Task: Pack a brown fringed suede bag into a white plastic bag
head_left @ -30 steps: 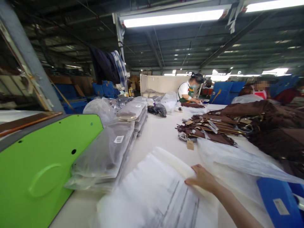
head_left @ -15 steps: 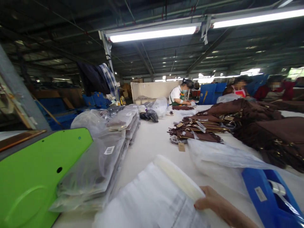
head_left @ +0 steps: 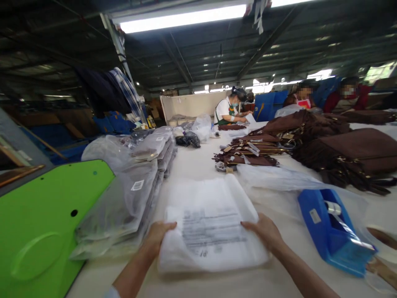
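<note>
White bags [head_left: 211, 223] with grey print, a blue tape dispenser [head_left: 333, 231], a green machine cover [head_left: 46, 223].

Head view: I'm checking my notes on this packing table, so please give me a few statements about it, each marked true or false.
1. The left hand and the right hand hold the stack of plastic bags at its two sides. True.
2. The blue tape dispenser lies left of the stack. False: it lies to the right.
3. A green machine panel fills the near left corner. True.
4. The brown handbags lie on the floor. False: they lie on the white table, far right.
</note>
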The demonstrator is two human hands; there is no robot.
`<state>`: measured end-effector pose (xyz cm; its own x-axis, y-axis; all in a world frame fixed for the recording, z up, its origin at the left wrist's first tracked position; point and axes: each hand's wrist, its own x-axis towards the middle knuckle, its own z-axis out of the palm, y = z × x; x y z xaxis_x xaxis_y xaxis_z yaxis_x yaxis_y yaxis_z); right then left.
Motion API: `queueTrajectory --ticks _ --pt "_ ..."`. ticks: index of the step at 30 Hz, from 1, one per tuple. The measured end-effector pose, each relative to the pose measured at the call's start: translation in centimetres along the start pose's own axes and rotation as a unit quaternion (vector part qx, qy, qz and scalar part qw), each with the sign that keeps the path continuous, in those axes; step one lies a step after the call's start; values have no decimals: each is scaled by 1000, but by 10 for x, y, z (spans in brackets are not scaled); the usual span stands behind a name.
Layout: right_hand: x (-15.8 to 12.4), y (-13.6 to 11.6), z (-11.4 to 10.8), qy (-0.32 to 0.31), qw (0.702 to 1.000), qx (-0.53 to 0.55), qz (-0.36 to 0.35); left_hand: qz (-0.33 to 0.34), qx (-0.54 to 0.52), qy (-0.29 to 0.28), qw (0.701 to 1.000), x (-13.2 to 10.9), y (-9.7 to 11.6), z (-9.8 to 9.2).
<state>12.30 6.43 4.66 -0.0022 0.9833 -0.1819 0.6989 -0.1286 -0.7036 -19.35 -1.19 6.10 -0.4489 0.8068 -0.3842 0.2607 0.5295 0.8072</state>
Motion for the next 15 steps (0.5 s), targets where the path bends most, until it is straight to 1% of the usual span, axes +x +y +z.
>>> queueTrajectory --ticks 2,3,5,6,7,8,9,10,11,12,13,14,15 --pt "7 -3 5 19 999 -31 3 33 79 65 994 20 14 -9" --pt "7 -3 6 30 999 -44 3 54 113 93 988 23 17 -12" --pt "1 0 4 61 996 -69 -7 107 164 130 972 17 18 -14" --pt "-3 2 2 89 991 -90 -38 148 185 138 962 9 16 -13" --pt "-9 5 0 120 982 -116 -93 207 217 135 944 -2 11 -11" --pt "-16 8 -3 144 964 -145 -170 281 261 121 915 -13 6 -8" --pt "-22 10 -5 151 938 -173 -261 365 318 94 870 -24 0 -5" --pt "-28 12 -6 135 905 -195 -353 441 377 62 812 -33 -7 -2" --pt "-33 15 -6 100 871 -212 -431 501 428 33 752 -41 -14 0" --pt "-37 16 -6 55 845 -220 -484 538 463 12 704 -45 -20 2" --pt "-40 18 -4 17 826 -225 -516 557 478 0 679 -47 -24 2" --pt "-42 19 -2 -10 816 -227 -531 568 478 -7 670 -46 -28 2" --pt "-42 20 0 -24 816 -224 -533 575 467 -13 672 -44 -31 1"
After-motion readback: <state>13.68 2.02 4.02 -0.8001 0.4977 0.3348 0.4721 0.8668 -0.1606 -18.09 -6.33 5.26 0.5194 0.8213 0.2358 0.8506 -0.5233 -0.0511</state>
